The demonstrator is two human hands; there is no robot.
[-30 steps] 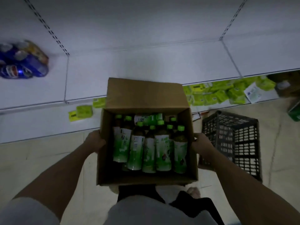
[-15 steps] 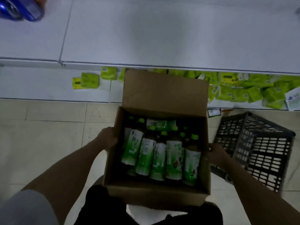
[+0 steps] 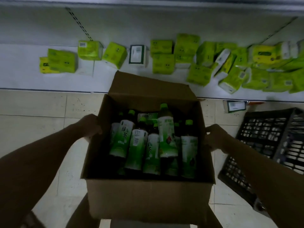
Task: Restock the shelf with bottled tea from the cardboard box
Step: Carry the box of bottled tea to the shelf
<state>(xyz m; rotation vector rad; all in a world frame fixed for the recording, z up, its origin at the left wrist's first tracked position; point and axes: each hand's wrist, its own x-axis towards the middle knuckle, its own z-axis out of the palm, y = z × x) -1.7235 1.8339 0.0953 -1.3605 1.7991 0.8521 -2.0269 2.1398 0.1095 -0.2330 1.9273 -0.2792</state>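
An open cardboard box (image 3: 148, 199) hangs in front of me above the tiled floor, its far flap raised. Inside lean several green-labelled tea bottles (image 3: 136, 145) with green caps, and one taller bottle (image 3: 167, 137) stands above the rest. My left hand (image 3: 89, 126) grips the box's left wall. My right hand (image 3: 213, 137) grips its right wall. The white bottom shelf (image 3: 21, 76) runs across the top of the view, just beyond the box.
Several yellow-green tissue packs (image 3: 162, 62) lie scattered along the bottom shelf, densest at the right. A black plastic crate (image 3: 269, 145) sits on the floor at my right, close to my right forearm. A small pack (image 3: 235, 106) lies on the floor by the shelf edge.
The box and my view have dropped lower and closer to the bottom shelf. The upper shelves and blue cans have left the frame. Both hands keep their grip.
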